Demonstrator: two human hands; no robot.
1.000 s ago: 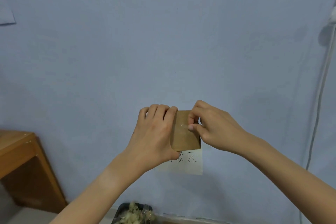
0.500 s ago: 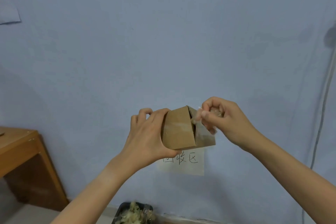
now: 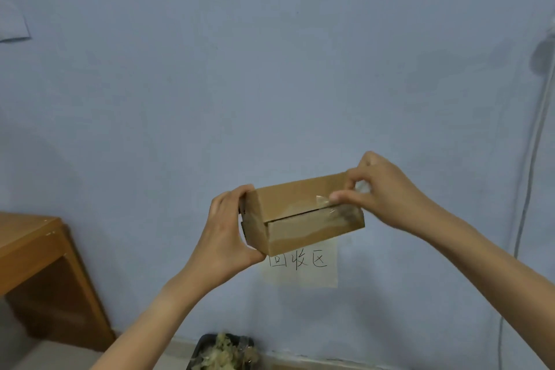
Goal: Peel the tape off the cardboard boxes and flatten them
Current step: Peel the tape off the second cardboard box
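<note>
I hold the box (image 3: 303,213) up in the air in front of the blue wall (image 3: 270,69), at about the middle of the view. It is tilted, with its right end higher than its left. My left hand (image 3: 228,237) grips the left end: the thumb sits under the lower corner and the fingers curl over the top edge, so the hand is closed round the cardboard. My right hand (image 3: 381,192) is at the right end, thumb and forefinger pinched on the clear tape (image 3: 326,204). A crumpled, lifted bit of tape shows between those fingertips, and the rest lies flat along the seam that faces me. The two flaps at that seam stand slightly apart, with a dark gap between them.

On the wall just below the box hangs a pale note (image 3: 303,273) with three handwritten characters; its top is hidden behind the box. A wooden bench (image 3: 30,246) stands at the left, against the wall. At the bottom edge is a dark tub (image 3: 198,351) holding pale crumpled stuff; I cannot tell what it is. A cable (image 3: 529,189) runs down the wall at the far right.
</note>
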